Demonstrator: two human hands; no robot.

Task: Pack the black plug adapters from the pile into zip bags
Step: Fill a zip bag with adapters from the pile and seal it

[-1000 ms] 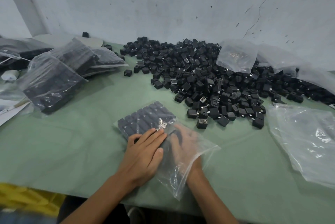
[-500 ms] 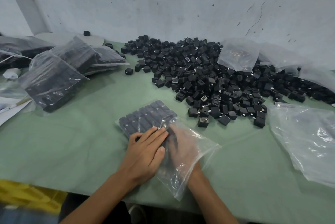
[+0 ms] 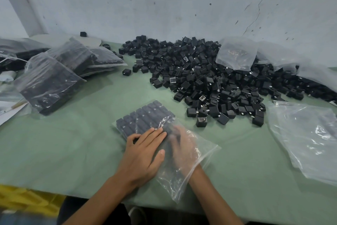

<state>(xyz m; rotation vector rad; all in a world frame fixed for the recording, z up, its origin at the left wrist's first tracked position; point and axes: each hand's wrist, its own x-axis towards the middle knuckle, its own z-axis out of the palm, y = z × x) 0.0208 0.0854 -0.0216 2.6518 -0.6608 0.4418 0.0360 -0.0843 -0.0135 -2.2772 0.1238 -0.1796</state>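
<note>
While several filled bags (image 3: 52, 80) lie at the left and a big loose pile (image 3: 209, 82) of adapters waits by the wall (image 3: 164, 6), the flat, straight-fingered left hand (image 3: 144, 153) presses the part-filled zip bag (image 3: 173, 186), the right hand (image 3: 183, 147) inside it, grip unreadable through plastic.

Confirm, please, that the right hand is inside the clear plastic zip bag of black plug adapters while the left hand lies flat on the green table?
No: the head view shows the left hand flat on the clear plastic zip bag, over the black plug adapters; the right hand is indeed inside it.
</note>
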